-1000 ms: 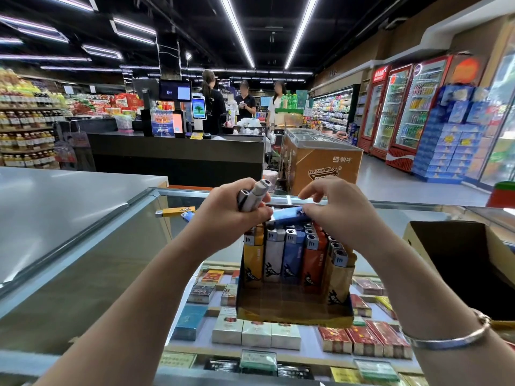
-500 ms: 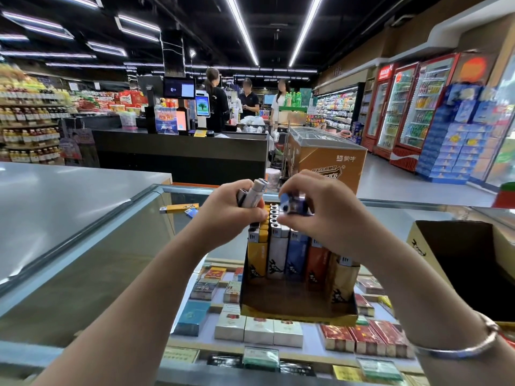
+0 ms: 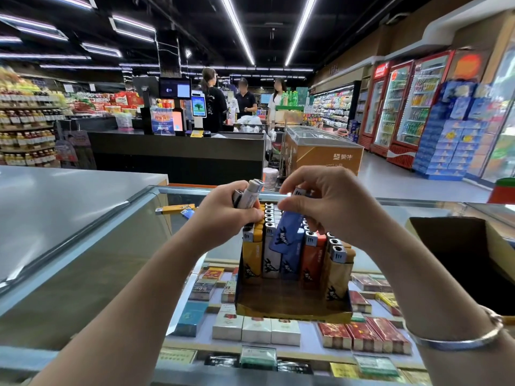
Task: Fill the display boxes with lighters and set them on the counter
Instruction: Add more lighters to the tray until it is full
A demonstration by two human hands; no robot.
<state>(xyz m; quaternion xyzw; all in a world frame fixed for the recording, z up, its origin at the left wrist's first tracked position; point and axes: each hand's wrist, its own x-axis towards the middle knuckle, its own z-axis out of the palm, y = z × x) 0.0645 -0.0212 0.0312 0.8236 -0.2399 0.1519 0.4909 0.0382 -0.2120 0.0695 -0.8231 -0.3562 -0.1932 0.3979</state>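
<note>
A brown display box (image 3: 292,307) stands on the glass counter (image 3: 117,246), with rows of yellow, white, blue, red and tan lighters (image 3: 312,254) upright in its back part. My right hand (image 3: 326,204) pinches a blue lighter (image 3: 288,232), tilted, its lower end among the blue row. My left hand (image 3: 225,215) grips a bundle of grey and white lighters (image 3: 249,196) just above the yellow row. The front part of the box holds no lighters.
A second open carton (image 3: 457,263) sits at the right on the counter. A yellow lighter (image 3: 175,209) and a blue one (image 3: 188,213) lie loose on the glass at the back. Cigarette packs (image 3: 256,328) fill the case below. Three people stand at the checkout behind.
My right hand has turned the blue lighter from lying flat to upright and lowered it into the blue row. My left hand stays in place with its bundle.
</note>
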